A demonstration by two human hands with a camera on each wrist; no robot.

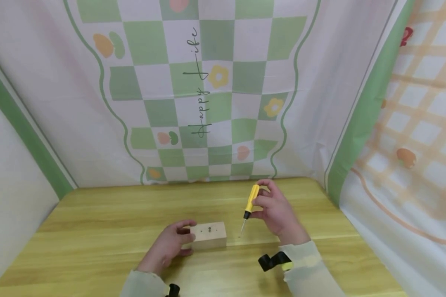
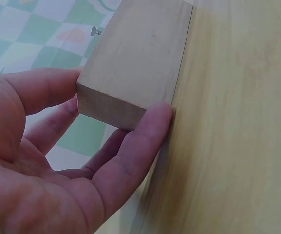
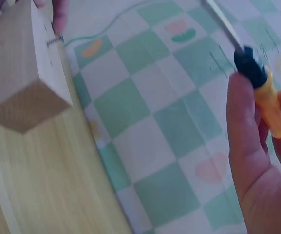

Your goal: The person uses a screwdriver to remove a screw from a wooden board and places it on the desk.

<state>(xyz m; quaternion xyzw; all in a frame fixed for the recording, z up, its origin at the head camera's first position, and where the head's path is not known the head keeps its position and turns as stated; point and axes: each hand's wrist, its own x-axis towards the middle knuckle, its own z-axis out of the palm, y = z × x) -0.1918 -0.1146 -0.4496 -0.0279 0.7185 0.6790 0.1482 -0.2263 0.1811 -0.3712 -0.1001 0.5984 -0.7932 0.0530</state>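
A pale wooden block [image 1: 212,244] lies on the table near the middle. From its top a small screw [image 1: 209,229] sticks up, with a small dark hole on either side. My left hand [image 1: 169,244] holds the block's left end, thumb on the near side and fingers at the far edge; the left wrist view shows this grip on the block [image 2: 130,58]. In my right hand [image 1: 276,210] is a screwdriver [image 1: 252,197] with a yellow handle and black collar. Its shaft points down, the tip to the right of the block and apart from it.
The wood-grain table [image 1: 115,222] spreads around both hands. Behind it hangs a green-and-white checked cloth [image 1: 215,107], and an orange checked cloth [image 1: 423,136] hangs on the right. Black wrist mounts [image 1: 273,261] sit at both cuffs.
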